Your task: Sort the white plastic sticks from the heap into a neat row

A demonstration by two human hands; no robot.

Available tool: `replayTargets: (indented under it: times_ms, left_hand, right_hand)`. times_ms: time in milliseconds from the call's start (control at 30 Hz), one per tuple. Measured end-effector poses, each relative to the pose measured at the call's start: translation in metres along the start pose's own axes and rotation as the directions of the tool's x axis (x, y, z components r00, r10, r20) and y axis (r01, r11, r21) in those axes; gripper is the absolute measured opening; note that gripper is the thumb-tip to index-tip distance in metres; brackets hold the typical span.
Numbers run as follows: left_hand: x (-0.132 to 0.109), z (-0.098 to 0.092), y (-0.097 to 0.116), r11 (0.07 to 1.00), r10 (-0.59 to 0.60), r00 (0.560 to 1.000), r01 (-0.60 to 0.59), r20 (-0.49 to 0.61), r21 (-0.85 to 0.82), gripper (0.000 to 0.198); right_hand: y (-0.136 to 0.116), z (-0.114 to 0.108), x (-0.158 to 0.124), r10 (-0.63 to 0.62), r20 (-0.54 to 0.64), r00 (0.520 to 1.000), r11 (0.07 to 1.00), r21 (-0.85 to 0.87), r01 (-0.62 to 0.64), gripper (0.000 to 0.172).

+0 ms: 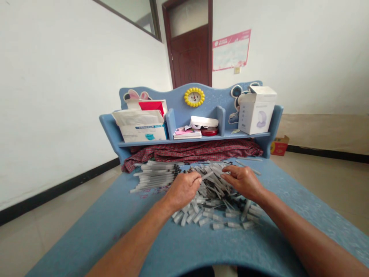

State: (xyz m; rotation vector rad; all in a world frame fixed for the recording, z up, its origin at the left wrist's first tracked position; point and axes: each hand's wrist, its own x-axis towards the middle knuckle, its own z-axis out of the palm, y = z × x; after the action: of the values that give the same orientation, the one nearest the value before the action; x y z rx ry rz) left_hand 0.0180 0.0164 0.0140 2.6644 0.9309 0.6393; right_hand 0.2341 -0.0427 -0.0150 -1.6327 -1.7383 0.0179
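Note:
My left hand (184, 189) is closed, its thumb and fingers pinched round a short translucent plastic tube (206, 175) that points up and to the right. Across from it, my right hand (243, 181) has its thumb and forefinger apart, with no object plainly between them, over the right side of the heap. Below both hands spreads a loose heap of translucent and black slim plastic parts (216, 188). Short frosted caps (198, 216) lie scattered along the heap's near edge. To the left are stacked long translucent tubes with black ends (155, 175).
The blue table (115, 223) has a raised shelf (173, 141) at its back, holding a mask box (144, 127), a white carton (257, 111), papers and a red round tin (209, 132). A checked cloth (196, 151) is bunched beneath. A few thin tubes (248, 167) lie at back right.

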Motion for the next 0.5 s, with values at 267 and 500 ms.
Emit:
replayTargets:
  times_ms: [267,500]
  left_hand:
    - [-0.002,0.000,0.007,1.000,0.023,0.999,-0.024,0.024,0.013,0.025]
    - [-0.007,0.004,0.017,0.993,0.114,0.992,-0.114,0.054,0.010,0.024]
  right_hand:
    - [-0.003,-0.008,-0.004,-0.007,-0.096,0.995,0.996,0.086,0.015,0.031]
    - [-0.017,-0.010,-0.011,-0.088,0.113,0.990,0.958,0.282,0.052,0.031]
